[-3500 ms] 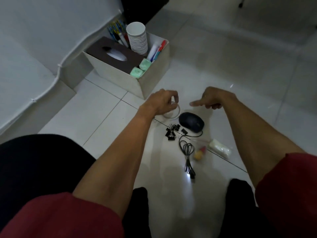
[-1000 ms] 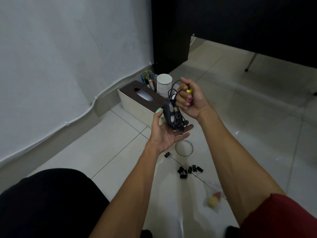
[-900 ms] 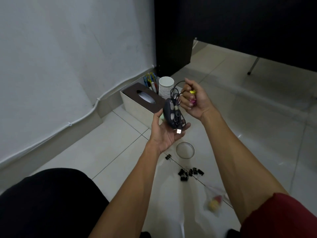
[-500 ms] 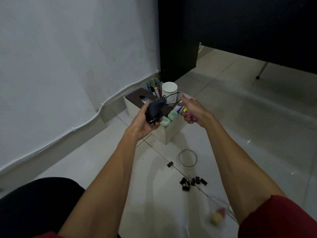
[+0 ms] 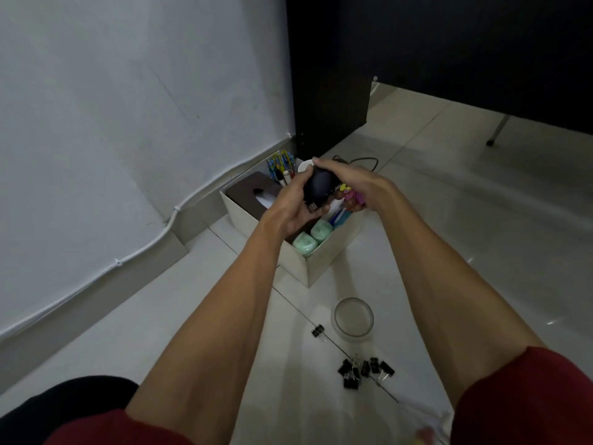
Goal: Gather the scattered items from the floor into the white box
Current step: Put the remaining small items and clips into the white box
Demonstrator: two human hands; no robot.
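Left hand (image 5: 288,211): palm up, fingers curled under and around the black mouse (image 5: 319,185), gripping it from below and from the left.
Mouse: between the two hands, directly above the open top of the white box (image 5: 333,248). Its long axis runs up and away from the left palm, tilted towards the far wall. Its USB plug (image 5: 313,206) pokes out at the left fingertips.
Key relation: the box lies straight beneath both hands, so my reading is that the drop is a short lowering, not a reach. The left hand carries the weight and is the nearer one to the free gap.
Right hand (image 5: 359,184): upper fingers stretched flat over the top of the mouse, lower fingers curled on a small pink and yellow item (image 5: 351,195).
Cable (image 5: 362,160): a loop shows beyond the right hand; the rest is hidden under it.
Hidden: the box interior under the hands, so the free space there cannot be judged.
On the floor, nearer than the hands: a clear round dish (image 5: 353,316) and binder clips (image 5: 364,372).
Cut off: a blurred bag (image 5: 426,428) under the right elbow.
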